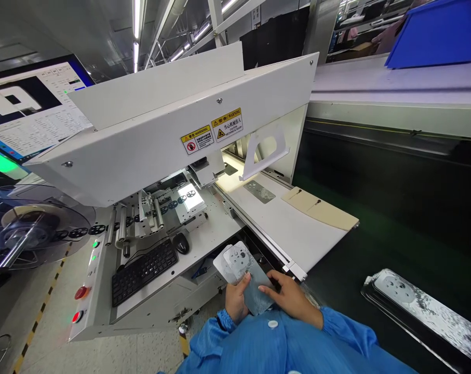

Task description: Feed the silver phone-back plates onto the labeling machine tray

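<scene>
Both hands are low & centred, just in front of the torso, on one item: a pair of stacked panels (255, 293), flat grey, w/ round camera-type rings near the top end. They're held tilted, ring end up & away, lower end close to the body; the under one sticks out on the L side.

L hand (235, 302): comes up from its sleeve (207, 335), short bit of wrist showing, thumb lying on the front panel's face, fingers tucked behind, so pinching the stack at its L edge. R hand (293, 296): forearm slants in from lower R, wrist nearly straight, back of hand up; thumb over the face, index finger bent along the R edge, pinching that side. Other R fingers hidden, can't tell their pos.

Beyond the hands: white machine (169, 140) w/ yellow-topped warning labels. Its table (219, 221) carries a blk keyboard (145, 272) & mouse (181, 243), L of the panels. White plate (297, 231) fwd & slightly R, w/ a single grey panel (259, 191) lying flat beside a beige strip (320, 209). Far R, well apart from the R hand, a blk tray (399, 319) holds more panels (438, 311) on a dark belt (348, 208).
</scene>
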